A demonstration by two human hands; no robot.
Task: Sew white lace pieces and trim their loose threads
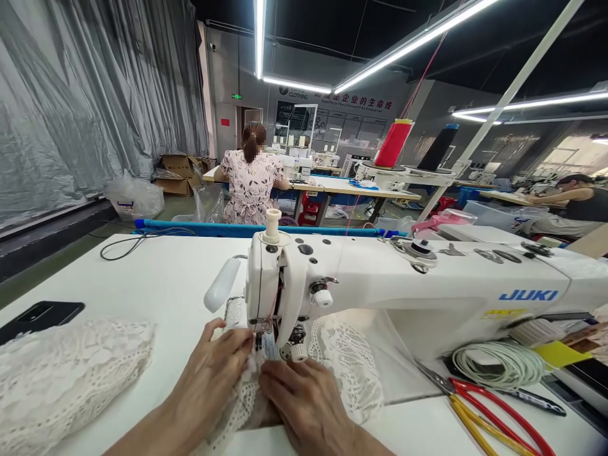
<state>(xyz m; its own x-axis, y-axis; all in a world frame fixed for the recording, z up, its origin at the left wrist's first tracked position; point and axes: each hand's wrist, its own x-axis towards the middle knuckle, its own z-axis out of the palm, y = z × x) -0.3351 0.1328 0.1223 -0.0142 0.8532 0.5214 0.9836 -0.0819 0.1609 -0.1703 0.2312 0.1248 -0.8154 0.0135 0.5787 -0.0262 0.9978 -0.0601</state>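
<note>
A white JUKI sewing machine (427, 285) stands on the white table (156, 278). White lace fabric (346, 361) lies under its needle and presser foot (262, 335). My left hand (213, 373) rests on the lace just left of the needle, fingers flat and pressing down. On the near side of the needle my right hand (304, 399) lies flat on the same lace, its fingertips close to the presser foot. Neither hand grips anything.
A pile of white lace (61, 373) and a black phone (40, 316) lie at the left. Red- and yellow-handled scissors (479, 405), a coil of white cord (498, 364) and a pen sit at the right. Other people work at tables behind. Red and black thread cones stand behind the machine.
</note>
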